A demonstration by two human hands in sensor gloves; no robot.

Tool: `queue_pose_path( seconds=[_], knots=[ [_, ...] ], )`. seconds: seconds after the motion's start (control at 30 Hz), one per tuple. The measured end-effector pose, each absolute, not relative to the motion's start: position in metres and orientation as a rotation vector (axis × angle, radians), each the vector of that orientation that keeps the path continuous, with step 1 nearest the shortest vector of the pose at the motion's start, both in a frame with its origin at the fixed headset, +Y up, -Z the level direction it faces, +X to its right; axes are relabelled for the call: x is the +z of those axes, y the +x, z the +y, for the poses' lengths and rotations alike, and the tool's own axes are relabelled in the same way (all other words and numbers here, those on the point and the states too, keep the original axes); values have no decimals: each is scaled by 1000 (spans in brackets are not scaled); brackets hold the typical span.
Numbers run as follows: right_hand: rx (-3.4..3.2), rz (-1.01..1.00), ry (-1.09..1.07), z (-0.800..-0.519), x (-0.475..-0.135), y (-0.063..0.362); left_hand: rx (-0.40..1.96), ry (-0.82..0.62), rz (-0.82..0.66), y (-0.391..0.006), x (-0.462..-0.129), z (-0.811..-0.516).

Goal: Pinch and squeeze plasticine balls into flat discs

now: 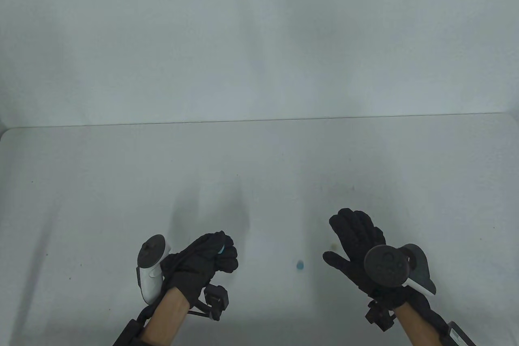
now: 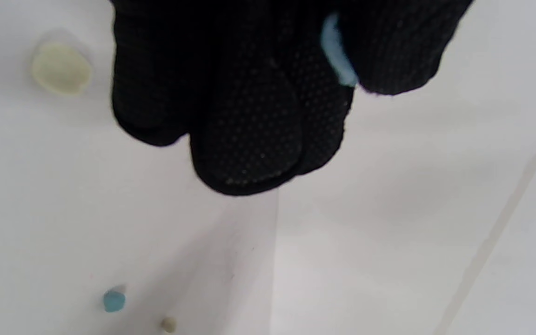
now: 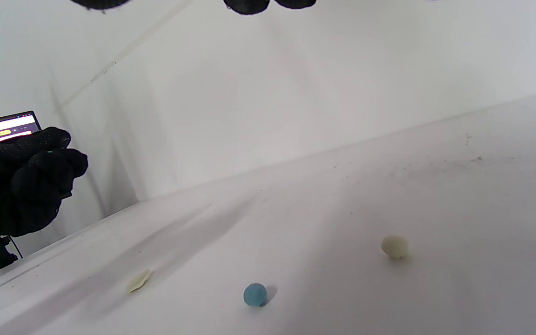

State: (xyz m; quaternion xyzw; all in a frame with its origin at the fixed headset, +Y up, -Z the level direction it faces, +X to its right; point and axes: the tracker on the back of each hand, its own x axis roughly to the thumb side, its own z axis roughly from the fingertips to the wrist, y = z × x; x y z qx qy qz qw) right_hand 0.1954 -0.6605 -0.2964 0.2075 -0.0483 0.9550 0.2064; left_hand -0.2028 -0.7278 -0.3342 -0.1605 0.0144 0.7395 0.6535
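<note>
- Two gloved hands hang over the white table (image 1: pixel 101 183), well apart from each other, each with a tracker strapped to its back.
- Largest of the pair in the table view, the right hand (image 1: pixel 357 246) is spread flat, fingers stretched and gripping nothing; in its own wrist view only dark fingertips (image 3: pixel 247 4) poke in at the top edge.
- Left hand (image 1: pixel 206 258) is curled tight, thumb pressed against the fingers, pinching a pale blue piece of plasticine (image 2: pixel 338 56); just a thin sliver of it shows between thumb and fingers in the left wrist view, and a speck at the knuckles in the table view.
- On the tabletop between the two hands lies a blue ball (image 1: pixel 300 265), nearer the right hand but touching neither.
- A cream ball (image 3: pixel 394 246) sits on the table off to one side of the blue one, apart from it; the right hand hides it in the table view.
- A flattened cream disc (image 2: pixel 61 69) lies on the table just beside the left hand's fingers in the left wrist view, touched by nothing.
- Smallest in view, a laptop screen (image 3: pixel 5 126) glows behind the left hand in the right wrist view.
</note>
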Motion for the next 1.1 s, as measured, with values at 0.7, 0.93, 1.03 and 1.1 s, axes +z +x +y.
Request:
queue_pose_path(
  seconds=[0.7,0.93,1.03,1.1],
  knots=[
    [2664,-126,575,-661,-296,195,1662,-414,-17,-198,-334,-729],
    [2660,-128,579,-660,-296,195,1658,-366,-32,-199,-335,-730],
    [2660,-119,580,-661,-296,194,1733,-476,-125,-196,-336,-733],
    [2663,-124,578,-661,-296,194,1725,-475,-105,-193,-335,-734]
  ],
)
